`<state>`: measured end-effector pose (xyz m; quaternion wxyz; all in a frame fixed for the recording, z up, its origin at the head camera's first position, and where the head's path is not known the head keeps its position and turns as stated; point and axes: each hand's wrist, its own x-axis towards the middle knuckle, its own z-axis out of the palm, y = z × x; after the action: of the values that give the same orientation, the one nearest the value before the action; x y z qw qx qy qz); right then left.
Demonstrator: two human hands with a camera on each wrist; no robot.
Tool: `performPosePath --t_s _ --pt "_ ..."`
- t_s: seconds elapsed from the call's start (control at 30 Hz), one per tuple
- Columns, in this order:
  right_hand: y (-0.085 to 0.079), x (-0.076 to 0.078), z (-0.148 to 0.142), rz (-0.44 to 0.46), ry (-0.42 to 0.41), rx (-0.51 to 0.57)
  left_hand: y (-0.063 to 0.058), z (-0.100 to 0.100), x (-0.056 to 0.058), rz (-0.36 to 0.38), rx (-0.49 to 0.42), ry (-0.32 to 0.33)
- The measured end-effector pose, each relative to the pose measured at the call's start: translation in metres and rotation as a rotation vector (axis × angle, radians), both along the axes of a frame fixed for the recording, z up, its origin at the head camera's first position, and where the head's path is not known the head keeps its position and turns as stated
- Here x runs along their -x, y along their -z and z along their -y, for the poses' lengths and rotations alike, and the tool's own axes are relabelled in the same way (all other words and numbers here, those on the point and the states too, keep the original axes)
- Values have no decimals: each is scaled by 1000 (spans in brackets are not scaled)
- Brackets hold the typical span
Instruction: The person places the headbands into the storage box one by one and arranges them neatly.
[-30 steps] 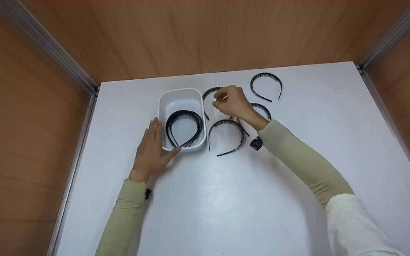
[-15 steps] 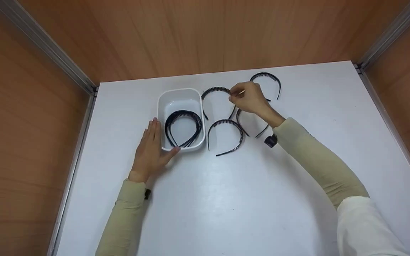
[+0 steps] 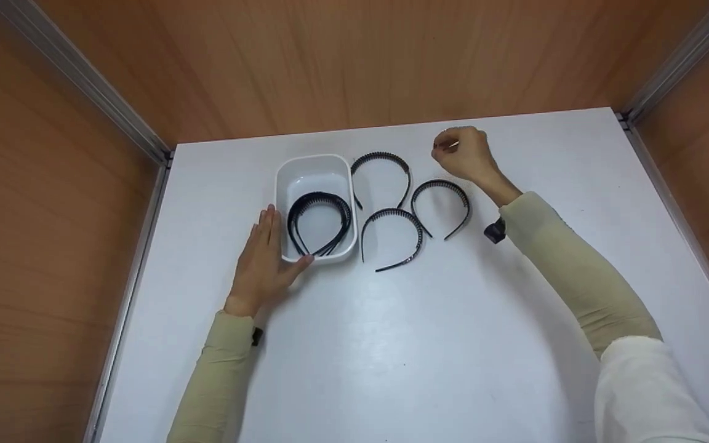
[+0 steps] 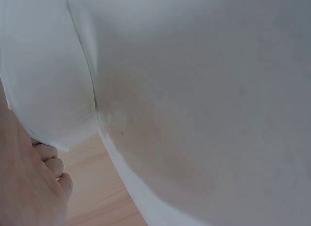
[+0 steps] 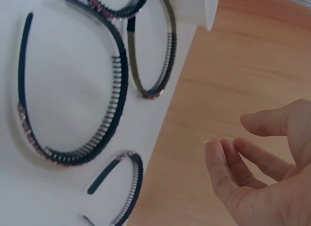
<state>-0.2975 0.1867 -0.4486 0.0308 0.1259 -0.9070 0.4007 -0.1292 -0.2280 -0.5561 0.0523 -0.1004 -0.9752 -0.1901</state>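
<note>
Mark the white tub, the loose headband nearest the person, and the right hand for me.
White tub (image 3: 314,166), head view: inside of its far wall.
Nearest loose headband (image 3: 393,211), head view: top of its toothed arch.
Right hand (image 3: 468,154), head view: middle of the hand's back.

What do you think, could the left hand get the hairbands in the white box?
Probably yes: the left hand rests against the white box, and nothing covers the hairbands from above. It would likely just need to lift up and over.
</note>
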Motion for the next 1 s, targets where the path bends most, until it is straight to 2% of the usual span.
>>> performPosePath --t_s 0.33,0.5,0.83,1.0 --pt "18 4 -21 68 63 -41 2 0 1 -8 3 0" --pt "27 3 -29 98 70 -45 1 0 0 -23 4 9" --pt "46 -1 -44 90 73 -59 1 0 0 -11 3 11" --pt "54 -5 -51 143 69 -53 0 0 2 0 8 7"
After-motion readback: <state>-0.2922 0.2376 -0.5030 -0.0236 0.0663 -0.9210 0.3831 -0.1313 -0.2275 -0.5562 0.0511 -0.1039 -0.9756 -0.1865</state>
